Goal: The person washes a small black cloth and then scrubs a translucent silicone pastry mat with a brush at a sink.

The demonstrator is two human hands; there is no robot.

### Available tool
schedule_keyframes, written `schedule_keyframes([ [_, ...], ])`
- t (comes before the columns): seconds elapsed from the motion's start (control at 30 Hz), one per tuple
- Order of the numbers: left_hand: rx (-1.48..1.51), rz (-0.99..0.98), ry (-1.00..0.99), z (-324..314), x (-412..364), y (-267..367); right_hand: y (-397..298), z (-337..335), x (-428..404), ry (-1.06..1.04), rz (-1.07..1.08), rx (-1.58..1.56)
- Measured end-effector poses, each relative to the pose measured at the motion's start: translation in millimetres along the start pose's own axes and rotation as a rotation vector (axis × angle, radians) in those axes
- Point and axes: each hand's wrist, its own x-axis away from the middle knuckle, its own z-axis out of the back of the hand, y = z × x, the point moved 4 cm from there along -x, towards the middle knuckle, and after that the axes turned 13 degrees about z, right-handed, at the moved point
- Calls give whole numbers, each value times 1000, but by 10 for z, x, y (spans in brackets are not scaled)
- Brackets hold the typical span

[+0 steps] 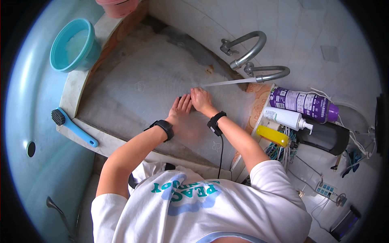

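Observation:
My left hand (181, 106) lies palm down with its fingers extended over a translucent mat (142, 103) printed with faint circles and small pictures. Something small and dark shows at its fingertips and beside its fingers; what it is cannot be told. Touching or nearly touching it, my right hand (201, 98) is wet, its fingers curled in; whether it holds anything is hidden. Just beyond the hands, a stream of water (231, 82) from the lower metal faucet (273, 74) reaches the mat inside the stone-edged basin (68, 97). Both wrists wear black bands.
A second faucet (253, 50) stands above the running one. On the left rim are a teal tub (89, 51) with pale contents, a blue-handled brush (76, 129) and a pink container (120, 9). At right stand a purple bottle (299, 101), a white pump bottle (282, 117) and a yellow bottle (272, 135).

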Motion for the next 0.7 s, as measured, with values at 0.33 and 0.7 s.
schedule_keyframes([
  [0.33, -52, 1, -41, 50, -3, -11, 465, -131, -203, -170, -88, 231],
  [0.7, -68, 26, -109, -18, -17, -36, 179, 164, -132, -174, -221, 50],
])
